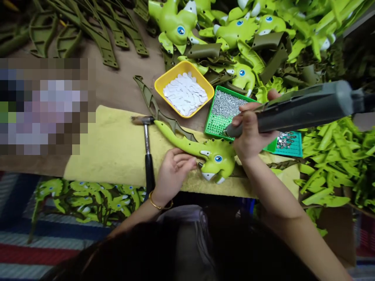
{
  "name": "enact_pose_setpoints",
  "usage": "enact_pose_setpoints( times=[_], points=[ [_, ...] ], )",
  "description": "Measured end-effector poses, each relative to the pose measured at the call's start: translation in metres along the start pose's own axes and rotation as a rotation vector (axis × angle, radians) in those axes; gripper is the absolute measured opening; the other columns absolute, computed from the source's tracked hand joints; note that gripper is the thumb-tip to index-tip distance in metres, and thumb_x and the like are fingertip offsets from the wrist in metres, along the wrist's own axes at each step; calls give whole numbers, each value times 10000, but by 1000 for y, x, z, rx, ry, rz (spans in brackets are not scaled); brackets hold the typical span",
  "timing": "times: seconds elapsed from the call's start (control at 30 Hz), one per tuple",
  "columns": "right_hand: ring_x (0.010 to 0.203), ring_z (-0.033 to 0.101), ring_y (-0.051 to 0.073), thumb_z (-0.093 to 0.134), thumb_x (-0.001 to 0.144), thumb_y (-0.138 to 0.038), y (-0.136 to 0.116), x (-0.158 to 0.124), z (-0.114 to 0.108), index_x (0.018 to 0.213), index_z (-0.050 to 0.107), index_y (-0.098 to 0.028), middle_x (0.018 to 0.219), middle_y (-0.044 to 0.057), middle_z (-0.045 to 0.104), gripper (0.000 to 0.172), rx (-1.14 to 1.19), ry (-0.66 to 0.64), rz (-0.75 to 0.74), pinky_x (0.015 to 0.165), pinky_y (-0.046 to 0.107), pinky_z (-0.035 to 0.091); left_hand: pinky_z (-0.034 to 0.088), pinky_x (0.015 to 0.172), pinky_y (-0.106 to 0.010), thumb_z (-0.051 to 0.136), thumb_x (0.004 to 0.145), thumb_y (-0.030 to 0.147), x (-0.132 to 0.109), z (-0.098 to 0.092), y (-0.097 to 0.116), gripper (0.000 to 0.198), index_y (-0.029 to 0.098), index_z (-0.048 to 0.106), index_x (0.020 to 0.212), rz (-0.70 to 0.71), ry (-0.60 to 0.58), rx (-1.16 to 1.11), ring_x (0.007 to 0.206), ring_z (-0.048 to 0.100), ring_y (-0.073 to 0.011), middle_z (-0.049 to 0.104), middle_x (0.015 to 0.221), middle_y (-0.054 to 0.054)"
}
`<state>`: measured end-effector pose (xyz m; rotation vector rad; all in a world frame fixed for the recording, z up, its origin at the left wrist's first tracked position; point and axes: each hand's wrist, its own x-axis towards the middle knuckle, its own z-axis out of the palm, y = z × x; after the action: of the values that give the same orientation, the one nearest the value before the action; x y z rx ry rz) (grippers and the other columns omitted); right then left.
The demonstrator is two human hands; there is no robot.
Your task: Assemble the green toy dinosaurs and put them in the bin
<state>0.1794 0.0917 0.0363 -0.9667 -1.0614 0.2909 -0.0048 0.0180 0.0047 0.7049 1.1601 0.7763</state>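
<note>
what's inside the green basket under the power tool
In the green basket, small silvery metal pieces are heaped toward the far side, bare perforated floor nearer. Your right hand and power tool hide most of its right side; contents there can't be seen.

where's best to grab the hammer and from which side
Probably by its black handle, coming from the handle's left: the hammer lies with its head away from the person and its grip toward them. Yellow cloth spreads on that side; the left hand is close on the other.
</note>
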Motion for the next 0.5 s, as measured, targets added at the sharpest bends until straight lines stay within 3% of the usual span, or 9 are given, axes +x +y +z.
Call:
enact_pose_setpoints(
  times=[0.17, 0.3, 0.4, 0.5],
  points=[
    [469, 510, 64, 696, 796, -445, 12, -16, -5, 1156, 556, -343, 781, -52, 610, 399, -50, -38, 14, 447, 225, 458, 627, 766, -337, 772, 717, 313, 20, 6, 14, 524, 162, 467, 1115, 12, 61, -153, 860, 720, -195, 712, 933, -57],
    [505, 544, 102, 677, 790, -522, 11, -12, -5, 1248, 509, -346, 797, -30, 626, 519, -106, -68, 13, 492, 275, 501, 631, 732, -321, 784, 700, 300, 22, 8, 16, 478, 147, 505, 1058, 0, 71, -181, 841, 717, -194, 710, 913, -58],
    [462, 513, 75, 700, 790, -458, -6, -1, -3, 1202, 572, -378, 788, -56, 648, 439, 1, -60, -37, 439, 230, 465, 634, 751, -341, 791, 691, 300, 19, 11, 12, 468, 146, 508, 1031, -10, 59, -204, 834, 720, -196, 715, 913, -61],
    [404, 447, 45, 692, 793, -460, -38, 2, -12, 1196, 577, -412, 768, -78, 642, 421, 56, -71, -81, 375, 193, 407, 639, 758, -361, 799, 681, 298, 17, 18, 5, 476, 149, 501, 1022, -24, 26, -216, 827, 723, -198, 718, 926, -62]
  ],
)
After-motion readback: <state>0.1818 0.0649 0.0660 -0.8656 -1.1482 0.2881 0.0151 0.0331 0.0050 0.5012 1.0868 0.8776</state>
